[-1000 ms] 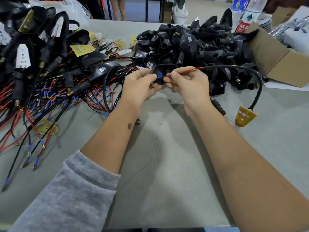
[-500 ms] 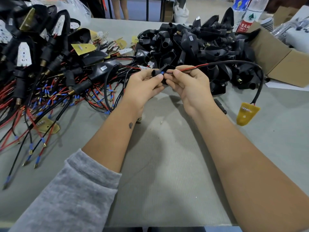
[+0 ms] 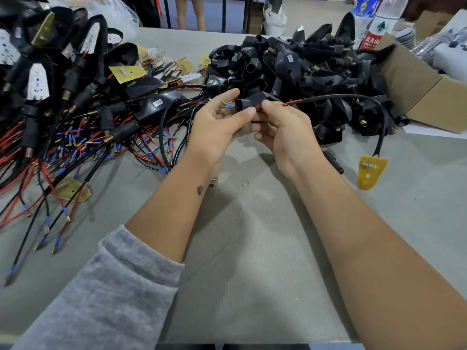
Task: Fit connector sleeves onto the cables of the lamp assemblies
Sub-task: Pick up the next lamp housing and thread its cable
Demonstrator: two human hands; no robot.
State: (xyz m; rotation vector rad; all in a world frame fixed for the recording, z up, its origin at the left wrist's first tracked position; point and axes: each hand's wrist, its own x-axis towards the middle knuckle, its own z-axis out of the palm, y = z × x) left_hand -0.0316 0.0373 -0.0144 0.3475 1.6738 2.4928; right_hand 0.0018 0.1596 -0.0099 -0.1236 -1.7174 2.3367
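Head view | left hand (image 3: 217, 122) thumb and forefinger pinch black connector sleeve (image 3: 249, 102), blue-tipped leads poking out its left end | right hand (image 3: 285, 127) grips sleeve and cable (image 3: 341, 97) above counter (image 3: 252, 248) | cable arcs right to yellow board (image 3: 371, 171) lying on counter

On the worktop (image 3: 252, 248), a tangle of cable assemblies (image 3: 75, 127) lies at the left and a heap of housings (image 3: 303, 72) at the far right. A cardboard box (image 3: 429, 97) sits right of that heap, bottles (image 3: 376, 24) behind it.
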